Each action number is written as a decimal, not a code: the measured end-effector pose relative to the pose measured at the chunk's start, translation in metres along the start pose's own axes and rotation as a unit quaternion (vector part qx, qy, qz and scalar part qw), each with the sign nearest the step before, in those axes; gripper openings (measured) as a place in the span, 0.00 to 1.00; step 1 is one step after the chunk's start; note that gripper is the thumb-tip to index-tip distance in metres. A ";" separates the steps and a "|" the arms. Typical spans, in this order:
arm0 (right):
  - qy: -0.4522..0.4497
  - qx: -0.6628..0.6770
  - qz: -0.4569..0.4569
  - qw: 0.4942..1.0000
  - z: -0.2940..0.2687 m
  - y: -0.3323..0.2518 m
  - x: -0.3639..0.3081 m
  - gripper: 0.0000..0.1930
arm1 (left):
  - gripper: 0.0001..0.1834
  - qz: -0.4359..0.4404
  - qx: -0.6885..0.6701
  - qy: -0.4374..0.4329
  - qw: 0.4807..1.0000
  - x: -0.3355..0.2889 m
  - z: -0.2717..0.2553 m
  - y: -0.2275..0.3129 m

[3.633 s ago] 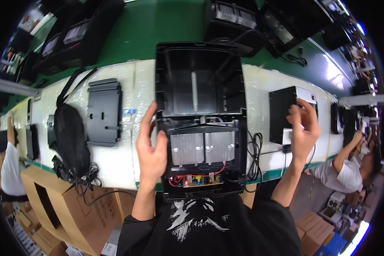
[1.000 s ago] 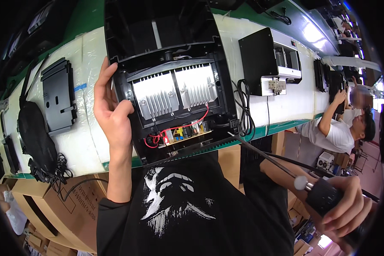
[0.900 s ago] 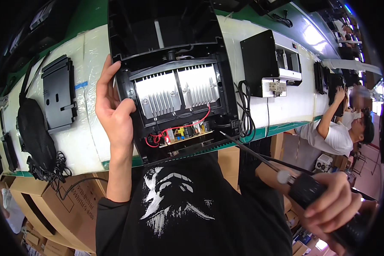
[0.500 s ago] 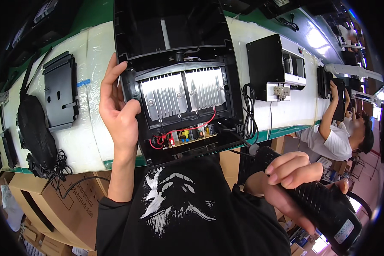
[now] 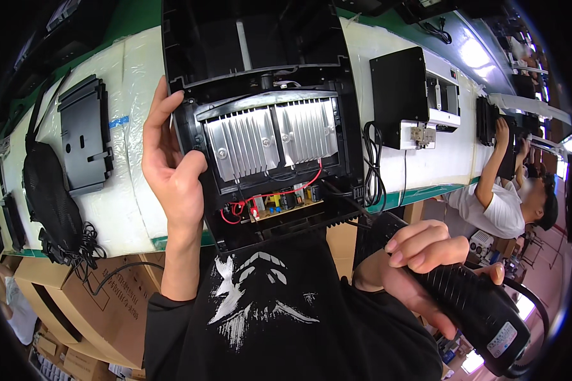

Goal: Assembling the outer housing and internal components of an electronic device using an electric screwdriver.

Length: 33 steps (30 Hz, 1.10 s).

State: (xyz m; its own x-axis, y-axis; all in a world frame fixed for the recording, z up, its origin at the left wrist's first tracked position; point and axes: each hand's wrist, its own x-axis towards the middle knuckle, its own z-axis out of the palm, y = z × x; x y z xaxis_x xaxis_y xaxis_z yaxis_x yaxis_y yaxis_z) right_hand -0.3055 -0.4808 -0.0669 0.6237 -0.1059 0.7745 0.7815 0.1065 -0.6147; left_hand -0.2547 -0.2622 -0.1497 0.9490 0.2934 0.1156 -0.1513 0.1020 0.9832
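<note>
A black plastic device housing (image 5: 353,120) sits at the table's near edge, its inside exposed. Two finned silver heat sinks (image 5: 238,149) are mounted side by side in it. Below them is a small circuit board (image 5: 286,209) with red wires. My left hand (image 5: 178,171) grips the housing's left side, the thumb on its rim and the fingers along the outer wall. Off the table, at the lower right, my right hand (image 5: 419,260) is closed around a black corded electric screwdriver (image 5: 470,311) with a ribbed body. The front end of the screwdriver is hard to make out.
At left lie a flat black panel (image 5: 84,136) and a black mesh bag (image 5: 51,190) with cables. A black-and-white boxy unit (image 5: 397,86) and a coiled black cable (image 5: 373,165) stand at right. Beyond them a co-worker (image 5: 489,197) handles black parts. Cardboard boxes (image 5: 108,298) stand below the table.
The housing and my left hand have shifted slightly to the left. My right hand has moved a little left with the screwdriver, and more of its cord shows.
</note>
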 end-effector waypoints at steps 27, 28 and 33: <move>0.055 0.074 -0.079 0.993 -0.076 -0.076 0.061 0.33 | 0.36 -0.005 -0.001 0.016 1.000 -0.001 -0.003 0.000; 0.089 0.025 -0.112 0.989 -0.087 -0.076 0.064 0.34 | 0.36 -0.001 0.001 0.022 1.000 -0.002 -0.006 -0.001; 0.224 -0.260 -0.127 0.931 -0.151 -0.052 0.056 0.43 | 0.37 -0.005 0.002 0.004 1.000 0.001 0.003 0.001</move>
State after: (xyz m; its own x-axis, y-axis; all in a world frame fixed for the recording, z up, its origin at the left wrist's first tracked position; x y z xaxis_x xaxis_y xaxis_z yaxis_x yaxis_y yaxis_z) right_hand -0.3092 -0.6420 -0.0143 0.2719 -0.4761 0.8363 0.7348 -0.4585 -0.4999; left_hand -0.2529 -0.2650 -0.1481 0.9483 0.2999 0.1040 -0.1401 0.1015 0.9849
